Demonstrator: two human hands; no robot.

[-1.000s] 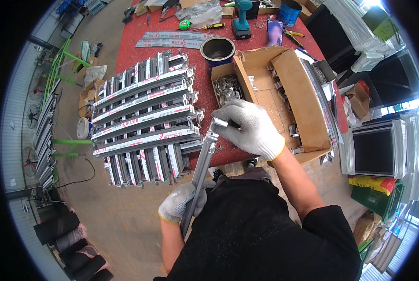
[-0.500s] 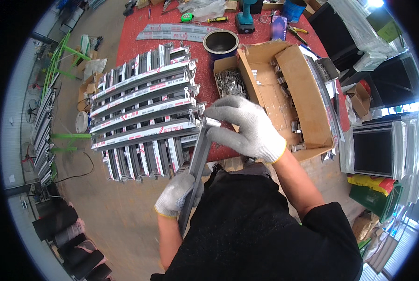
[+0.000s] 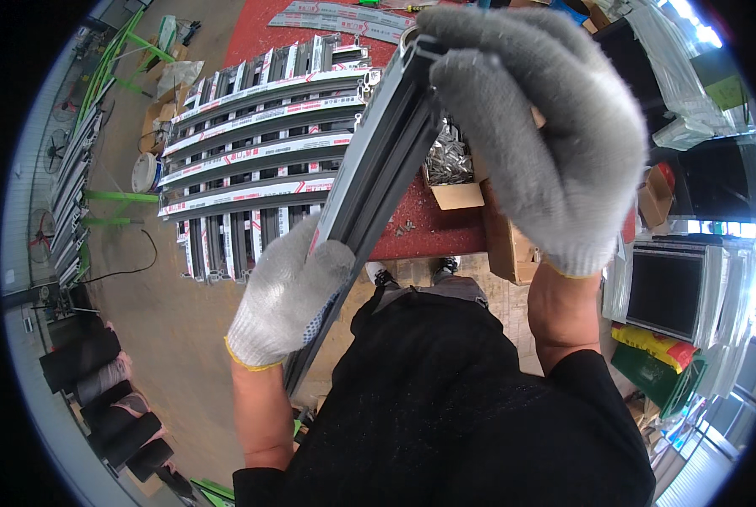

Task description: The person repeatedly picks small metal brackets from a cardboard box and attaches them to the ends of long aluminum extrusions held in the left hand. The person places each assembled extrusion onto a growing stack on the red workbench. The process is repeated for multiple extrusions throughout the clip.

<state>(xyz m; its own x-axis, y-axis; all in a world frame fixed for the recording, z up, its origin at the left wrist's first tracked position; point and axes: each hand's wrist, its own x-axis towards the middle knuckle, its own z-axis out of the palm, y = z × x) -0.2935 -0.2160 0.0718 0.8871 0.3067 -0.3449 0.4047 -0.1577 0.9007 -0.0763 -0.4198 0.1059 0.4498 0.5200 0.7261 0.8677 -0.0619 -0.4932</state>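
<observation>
Right hand in grey-white knitted glove point(image 3: 564, 127): rising to the upper right of the frame, looming much larger.
Long grey grooved profile point(image 3: 382, 152): lifting with it, its upper end now reaching the top centre and appearing bigger.
Left hand in grey-white dotted glove point(image 3: 285, 291): moving up and leftward, to just left of centre.
Large brown cardboard box point(image 3: 505, 245): disappearing mostly behind the right hand.
Stack of grey, white-labelled profiles point(image 3: 260, 156): shifting upward in the frame.
Black-and-white shoe point(image 3: 378, 273): showing more fully near the centre.
</observation>
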